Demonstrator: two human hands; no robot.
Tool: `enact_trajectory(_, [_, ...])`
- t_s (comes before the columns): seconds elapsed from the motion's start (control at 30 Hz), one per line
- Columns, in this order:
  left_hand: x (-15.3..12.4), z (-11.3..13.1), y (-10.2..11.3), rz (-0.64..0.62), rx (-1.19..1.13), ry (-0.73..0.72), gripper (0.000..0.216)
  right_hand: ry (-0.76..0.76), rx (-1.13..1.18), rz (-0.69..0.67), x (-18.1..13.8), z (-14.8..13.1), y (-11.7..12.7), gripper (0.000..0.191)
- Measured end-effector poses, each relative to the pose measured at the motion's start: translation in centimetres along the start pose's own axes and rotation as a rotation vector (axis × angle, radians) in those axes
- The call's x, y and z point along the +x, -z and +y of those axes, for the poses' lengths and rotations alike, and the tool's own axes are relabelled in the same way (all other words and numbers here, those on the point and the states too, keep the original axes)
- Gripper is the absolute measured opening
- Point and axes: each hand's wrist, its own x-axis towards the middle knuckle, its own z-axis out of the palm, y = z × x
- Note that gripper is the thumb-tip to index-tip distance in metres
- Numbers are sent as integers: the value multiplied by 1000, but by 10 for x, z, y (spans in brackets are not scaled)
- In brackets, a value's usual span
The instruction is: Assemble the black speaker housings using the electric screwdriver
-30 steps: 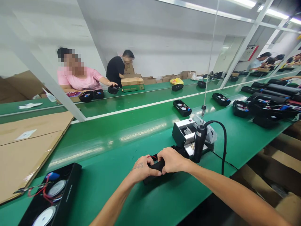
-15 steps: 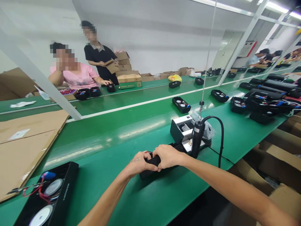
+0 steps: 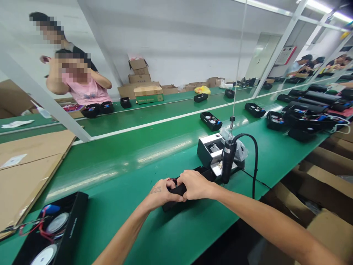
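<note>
In the middle of the green bench lies a black speaker housing, its long body partly covered by my hands. My left hand grips its near left part, thumb along the edge and fingers over the far side. Close beside it, my right hand is closed over the same housing, fingers bent and thumb tip near the left thumb. A red wire shows just behind the fingers. Right of my hands a black electric screwdriver hangs upright on a cable, in front of a screw dispenser.
Another open speaker housing with round speakers and wires lies at front left, near a cardboard sheet. More housings sit along the line, with a pile at right. Two people are across the bench. Open cartons stand below right.
Both hands keep their hold on the housing. Across the bench, the standing person has moved left behind the seated one, whose hand has left a black housing and risen. The view has shifted slightly.
</note>
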Motion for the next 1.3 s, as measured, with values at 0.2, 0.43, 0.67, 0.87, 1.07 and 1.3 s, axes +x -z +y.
enact_trajectory(0.2, [-17, -7, -3, 51, 104, -30, 47, 56, 24, 94, -13, -8, -21, 38])
enact_trajectory(0.43, [-45, -30, -5, 165, 240, -67, 34, 95, -7, 207, -19, -21, -56, 40])
enact_trajectory(0.67, [-64, -44, -32, 652, 900, -689, 56, 242, -169, 419, -29, -20, -89, 34])
enact_trajectory(0.87, [-50, -50, -69, 580, 936, -668, 74, 330, -183, 462, -41, -12, -106, 28])
enact_trajectory(1.07, [-49, -65, -82, 624, 889, -671, 71, 388, 50, 507, -70, -13, -96, 25])
enact_trajectory(1.3, [-55, -61, -82, 571, 863, -683, 41, -156, 396, 1269, -123, 29, -47, 40])
